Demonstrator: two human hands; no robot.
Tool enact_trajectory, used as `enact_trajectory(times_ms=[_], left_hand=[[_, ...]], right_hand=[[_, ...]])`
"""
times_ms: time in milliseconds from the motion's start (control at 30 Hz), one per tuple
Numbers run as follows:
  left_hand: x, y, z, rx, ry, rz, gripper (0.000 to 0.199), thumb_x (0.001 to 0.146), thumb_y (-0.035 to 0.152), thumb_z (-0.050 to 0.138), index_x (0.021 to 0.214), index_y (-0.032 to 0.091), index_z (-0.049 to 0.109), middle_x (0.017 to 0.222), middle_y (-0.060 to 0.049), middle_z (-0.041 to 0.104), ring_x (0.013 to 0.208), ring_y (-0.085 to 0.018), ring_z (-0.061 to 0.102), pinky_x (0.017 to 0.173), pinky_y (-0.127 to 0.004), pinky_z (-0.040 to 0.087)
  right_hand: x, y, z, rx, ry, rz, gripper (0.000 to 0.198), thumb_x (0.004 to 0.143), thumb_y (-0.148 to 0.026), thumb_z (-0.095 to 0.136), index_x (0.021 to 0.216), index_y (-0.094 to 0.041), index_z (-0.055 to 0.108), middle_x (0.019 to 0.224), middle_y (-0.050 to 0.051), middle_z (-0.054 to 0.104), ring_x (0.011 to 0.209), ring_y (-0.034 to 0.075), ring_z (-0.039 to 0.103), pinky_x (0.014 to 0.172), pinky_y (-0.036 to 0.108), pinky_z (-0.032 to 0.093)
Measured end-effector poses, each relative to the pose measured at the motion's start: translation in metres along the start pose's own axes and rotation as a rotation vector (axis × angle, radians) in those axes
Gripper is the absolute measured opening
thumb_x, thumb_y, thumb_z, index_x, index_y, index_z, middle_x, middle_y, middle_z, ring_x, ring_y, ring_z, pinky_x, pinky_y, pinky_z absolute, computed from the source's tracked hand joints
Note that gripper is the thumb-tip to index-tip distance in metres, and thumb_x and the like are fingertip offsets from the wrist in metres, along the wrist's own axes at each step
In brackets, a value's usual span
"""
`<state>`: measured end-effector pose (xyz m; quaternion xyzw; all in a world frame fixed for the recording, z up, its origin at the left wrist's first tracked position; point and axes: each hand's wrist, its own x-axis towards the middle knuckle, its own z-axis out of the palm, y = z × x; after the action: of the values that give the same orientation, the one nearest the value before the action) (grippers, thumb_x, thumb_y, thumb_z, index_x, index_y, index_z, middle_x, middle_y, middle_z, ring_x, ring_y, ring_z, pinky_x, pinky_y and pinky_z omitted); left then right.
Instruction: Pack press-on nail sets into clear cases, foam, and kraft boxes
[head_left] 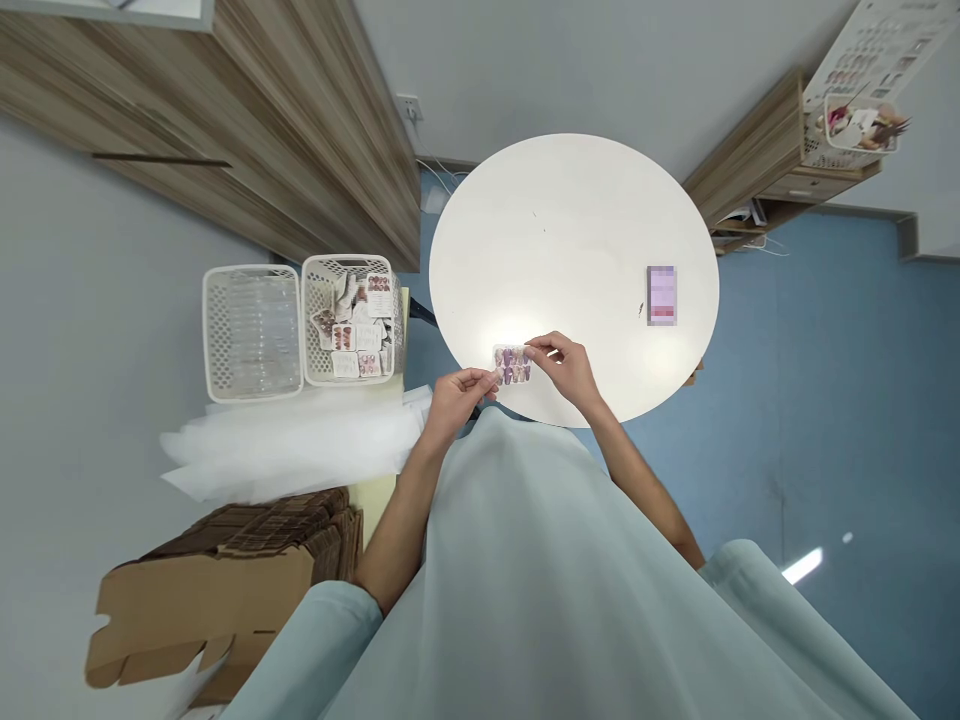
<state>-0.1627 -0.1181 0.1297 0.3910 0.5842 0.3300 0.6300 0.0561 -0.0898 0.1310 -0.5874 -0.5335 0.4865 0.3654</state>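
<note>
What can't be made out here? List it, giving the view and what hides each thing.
All in the head view:
Small white card with purple and beige nail shapes: partly covered by the left hand and right hand.
Purple-pink rectangular object: pixelation hides its surface markings.
White perforated plastic basket: upper white cards cover lower ones; print too small.
Brown flattened-cardboard stack: partly behind the pale-blue sleeve.

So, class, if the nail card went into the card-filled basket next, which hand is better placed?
Probably the left hand: it pinches the nail card's left side, nearer the card-filled basket, while the right hand, at the opposite side, is farther away.
</note>
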Motion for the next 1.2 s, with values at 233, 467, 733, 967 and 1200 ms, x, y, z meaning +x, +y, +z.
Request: enact_trajectory(times_ms=[233,467,733,967,1200], left_hand=[[-0.002,-0.006,-0.006,-0.039,-0.001,-0.068,0.048,0.077,0.064,0.084,0.078,0.017,0.076,0.076,-0.007,0.073,0.071,-0.018,0.064,0.067,-0.031,0.047],[-0.003,-0.012,-0.018,-0.046,0.013,-0.077,0.047,0.079,0.064,0.082,0.077,0.018,0.075,0.076,-0.007,0.073,0.072,-0.018,0.064,0.067,-0.03,0.046],[-0.002,-0.026,-0.036,-0.036,0.051,-0.133,0.047,0.077,0.065,0.082,0.081,0.019,0.076,0.085,-0.009,0.077,0.077,-0.02,0.068,0.07,-0.032,0.049],[0.004,-0.047,-0.06,0.045,0.095,-0.174,0.053,0.082,0.065,0.074,0.108,0.019,0.078,0.113,-0.011,0.08,0.082,-0.02,0.071,0.076,-0.033,0.054],[-0.004,-0.057,-0.094,0.079,0.092,-0.187,0.054,0.081,0.061,0.075,0.113,0.019,0.077,0.116,-0.013,0.08,0.084,-0.021,0.073,0.08,-0.034,0.057]], right_hand=[[0.0,-0.001,0.008,-0.089,-0.049,-0.13,0.046,0.091,-0.059,0.077,0.125,-0.028,0.072,0.134,0.008,0.07,0.116,0.026,0.068,0.089,0.041,0.061],[0.002,0.0,0.03,-0.395,-0.267,-0.385,0.074,0.09,-0.045,0.083,0.156,-0.03,0.052,0.154,0.01,0.06,0.143,0.033,0.054,0.118,0.055,0.047],[0.009,0.009,0.057,-0.551,-0.363,-0.417,0.068,0.096,-0.037,0.075,0.158,-0.027,0.049,0.146,0.012,0.066,0.133,0.035,0.06,0.11,0.054,0.05],[0.031,0.051,0.084,-0.682,-0.391,-0.36,0.07,0.094,-0.031,0.073,0.159,-0.022,0.047,0.148,0.015,0.064,0.135,0.036,0.059,0.111,0.054,0.049],[0.043,0.092,0.11,-0.749,-0.386,-0.25,0.071,0.092,-0.025,0.073,0.157,-0.017,0.047,0.151,0.017,0.062,0.138,0.034,0.058,0.114,0.051,0.049]])
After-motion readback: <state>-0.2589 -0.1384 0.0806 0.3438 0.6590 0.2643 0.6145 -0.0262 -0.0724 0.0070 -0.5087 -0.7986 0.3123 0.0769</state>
